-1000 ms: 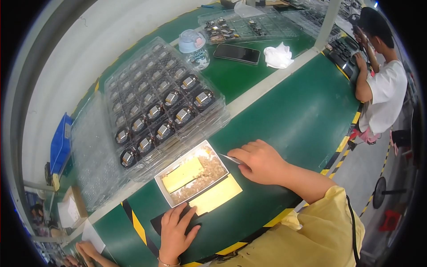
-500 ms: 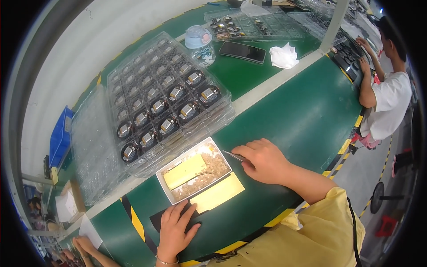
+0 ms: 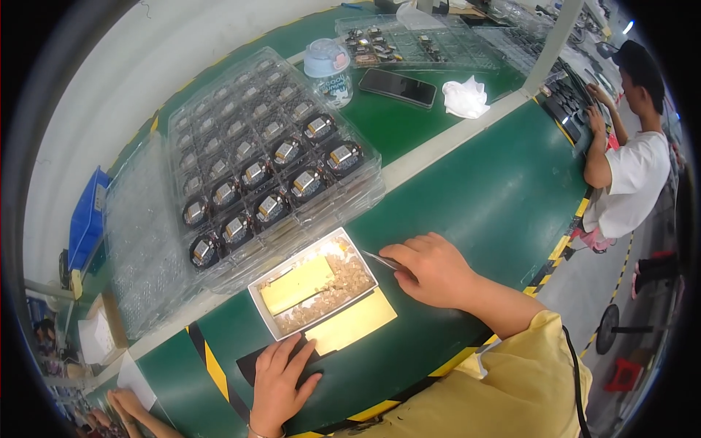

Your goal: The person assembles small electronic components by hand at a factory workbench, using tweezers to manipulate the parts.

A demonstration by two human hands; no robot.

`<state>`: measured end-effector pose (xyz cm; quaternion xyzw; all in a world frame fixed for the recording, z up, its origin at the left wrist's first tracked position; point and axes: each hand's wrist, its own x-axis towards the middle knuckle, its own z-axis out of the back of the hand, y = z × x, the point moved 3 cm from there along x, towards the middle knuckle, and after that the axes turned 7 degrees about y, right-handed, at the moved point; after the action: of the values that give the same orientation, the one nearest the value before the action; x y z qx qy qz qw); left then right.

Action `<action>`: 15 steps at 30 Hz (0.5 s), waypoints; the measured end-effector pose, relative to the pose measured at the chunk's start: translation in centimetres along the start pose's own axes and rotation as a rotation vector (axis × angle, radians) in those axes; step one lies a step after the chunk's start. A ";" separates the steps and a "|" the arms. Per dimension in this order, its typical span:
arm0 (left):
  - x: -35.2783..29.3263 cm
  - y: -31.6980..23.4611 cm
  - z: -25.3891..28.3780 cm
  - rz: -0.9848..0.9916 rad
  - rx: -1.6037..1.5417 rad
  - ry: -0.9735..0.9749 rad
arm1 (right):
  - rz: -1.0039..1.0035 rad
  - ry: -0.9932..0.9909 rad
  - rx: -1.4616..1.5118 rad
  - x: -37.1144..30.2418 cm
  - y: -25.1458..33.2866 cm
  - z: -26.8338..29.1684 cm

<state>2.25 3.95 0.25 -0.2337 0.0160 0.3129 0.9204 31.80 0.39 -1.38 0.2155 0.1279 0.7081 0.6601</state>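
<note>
My right hand (image 3: 437,271) grips thin metal tweezers (image 3: 385,261), whose tips point left toward the right side of a small white box (image 3: 327,311). Inside the box lie many small tan bits (image 3: 353,274) and a yellow sheet (image 3: 298,285). Another yellow sheet (image 3: 359,321) rests on the table along the box's near side, overlapping a flat black piece (image 3: 247,369). My left hand (image 3: 280,385) lies with fingers spread on the black piece, fingertips by the left end of that yellow sheet. Nothing shows in its grasp.
Beyond the box, stacked clear trays (image 3: 299,215) hold rows of round black electronic parts. A cup (image 3: 328,77), phone (image 3: 398,87) and crumpled tissue (image 3: 465,98) stand behind. A blue bin (image 3: 89,219) is at left. A co-worker (image 3: 634,164) works at far right; another person's hands (image 3: 130,405) show lower left.
The whole view has shifted slightly, carrying trays and box a little left in the picture. Both hands keep nearly the same pose beside the box, with the tweezers still in my right hand.
</note>
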 end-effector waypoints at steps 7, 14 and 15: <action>0.2 -0.9 0.6 0.013 0.034 0.021 | 0.018 0.028 -0.039 0.1 0.2 0.2; 0.2 -0.3 -0.1 -0.033 -0.034 0.030 | 0.008 0.039 -0.055 -0.2 -0.5 -0.2; 0.2 -0.5 0.3 -0.016 -0.043 0.053 | 0.022 0.049 -0.046 -0.1 -0.5 -0.3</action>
<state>2.64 3.83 0.76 -0.2616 0.0317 0.2996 0.9170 32.12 0.38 -1.92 0.1844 0.1254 0.7231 0.6537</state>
